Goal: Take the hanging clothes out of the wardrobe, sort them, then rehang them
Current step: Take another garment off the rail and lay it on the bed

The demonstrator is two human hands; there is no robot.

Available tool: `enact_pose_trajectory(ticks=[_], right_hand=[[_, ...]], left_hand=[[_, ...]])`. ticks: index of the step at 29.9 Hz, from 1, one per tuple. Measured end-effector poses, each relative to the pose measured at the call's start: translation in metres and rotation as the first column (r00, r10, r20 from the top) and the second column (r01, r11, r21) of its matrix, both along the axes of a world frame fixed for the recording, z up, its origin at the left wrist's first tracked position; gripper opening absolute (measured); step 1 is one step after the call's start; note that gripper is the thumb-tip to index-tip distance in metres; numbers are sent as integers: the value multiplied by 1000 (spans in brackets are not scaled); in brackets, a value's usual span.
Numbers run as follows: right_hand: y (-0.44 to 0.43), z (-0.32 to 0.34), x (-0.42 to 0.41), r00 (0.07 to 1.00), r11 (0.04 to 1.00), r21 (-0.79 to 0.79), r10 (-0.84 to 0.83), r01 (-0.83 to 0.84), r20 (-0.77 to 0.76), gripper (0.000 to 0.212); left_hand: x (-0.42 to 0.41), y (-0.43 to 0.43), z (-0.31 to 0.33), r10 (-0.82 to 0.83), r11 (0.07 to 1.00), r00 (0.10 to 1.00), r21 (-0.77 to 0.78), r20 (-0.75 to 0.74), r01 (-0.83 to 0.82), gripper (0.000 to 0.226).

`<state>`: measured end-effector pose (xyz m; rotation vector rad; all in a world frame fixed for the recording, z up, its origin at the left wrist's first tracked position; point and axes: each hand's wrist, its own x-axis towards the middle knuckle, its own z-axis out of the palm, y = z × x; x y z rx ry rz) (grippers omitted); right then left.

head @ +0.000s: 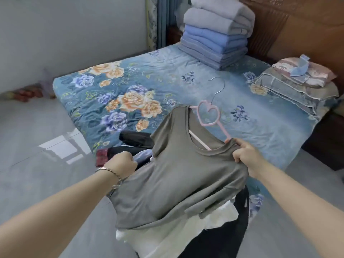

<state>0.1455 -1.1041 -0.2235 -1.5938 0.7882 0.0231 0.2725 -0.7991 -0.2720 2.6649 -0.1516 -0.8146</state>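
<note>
A grey-brown T-shirt [178, 175] hangs on a pink hanger [207, 116] with a heart-shaped neck and a metal hook, held over the near corner of the bed. My right hand [245, 155] pinches the shirt's shoulder at the hanger's end. My left hand [123, 163], with a bracelet on the wrist, grips the shirt's other side, fingers curled into the cloth. Beneath the shirt lie a white garment [167, 237], a black garment [219, 237] and dark clothes [134, 139] in a pile.
The bed [115, 90] has a blue floral cover. A stack of folded blue and grey blankets [216, 32] stands at its far end, pillows [296, 86] at the right by the wooden headboard [297, 27]. Grey tiled floor [37, 146] lies to the left.
</note>
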Motion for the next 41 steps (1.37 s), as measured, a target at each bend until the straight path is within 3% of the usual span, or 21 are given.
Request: enact_pose_trajectory(ticks=[3, 7, 16, 20, 24, 26, 29, 32, 35, 37, 41], right_hand=[[-53, -61, 1, 990, 990, -112, -100, 89, -95, 54], [-101, -145, 3, 961, 962, -225, -199, 154, -191, 51], [-175, -242, 38, 918, 952, -258, -245, 166, -311, 49], [-201, -246, 46, 889, 907, -422, -201, 10, -411, 45], [-194, -256, 52, 697, 766, -572, -238, -294, -677, 61], [-169, -256, 60, 695, 771, -562, -227, -299, -682, 53], [-109, -244, 81, 723, 760, -456, 27, -463, -690, 46], [-36, -220, 105, 682, 676, -322, 366, -662, -634, 38], [48, -179, 131, 551, 542, -208, 607, -814, -573, 36], [110, -146, 146, 426, 394, -183, 717, -901, -552, 35], [240, -84, 166, 190, 34, -278, 808, -960, -557, 34]], left_hand=[[-6, -32, -25, -15, 999, 999, 34, -29, 16, 21], [3, -60, -59, 22, 999, 999, 30, -32, -21, 24], [43, -93, -122, 155, 988, 983, 40, -101, -152, 28], [53, -104, -139, 190, 982, 973, 29, -133, -188, 32], [54, -109, -144, 162, 987, 978, 27, -135, -160, 29], [52, -106, -143, 158, 987, 976, 0, -152, -160, 26], [47, -90, -136, 148, 989, 977, -8, -153, -151, 22], [44, -60, -124, 182, 983, 972, -7, -146, -185, 20], [42, -17, -107, 219, 976, 970, 24, -107, -218, 19], [39, 20, -90, 223, 974, 974, 46, -49, -221, 18], [29, 117, -45, 281, 953, 958, 102, 50, -285, 14]])
